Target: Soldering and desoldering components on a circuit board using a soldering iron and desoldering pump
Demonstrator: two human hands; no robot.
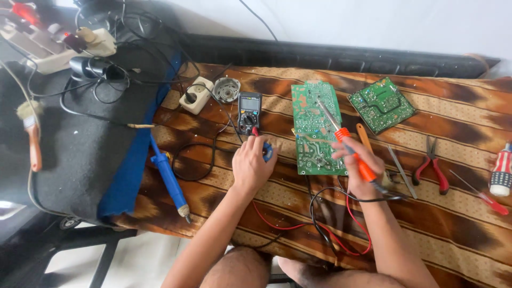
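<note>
My right hand [360,162] grips a soldering iron [346,140] with an orange handle, its metal tip pointing up over a long green circuit board [314,128] that lies on a brown patterned cloth [266,186]. My left hand [249,162] rests on the cloth left of the board, fingers curled around a small blue object [268,152]. Just above that hand sits a dark multimeter [249,111] with red and black leads [330,224] trailing toward me.
A second, square green board [382,104] lies at the upper right. Red-handled pliers [433,162], tweezers [402,172], screwdrivers [482,194] lie to the right. A blue desoldering pump [169,178], a round metal part [226,89], a white socket [195,95] and tangled cables [122,48] sit left.
</note>
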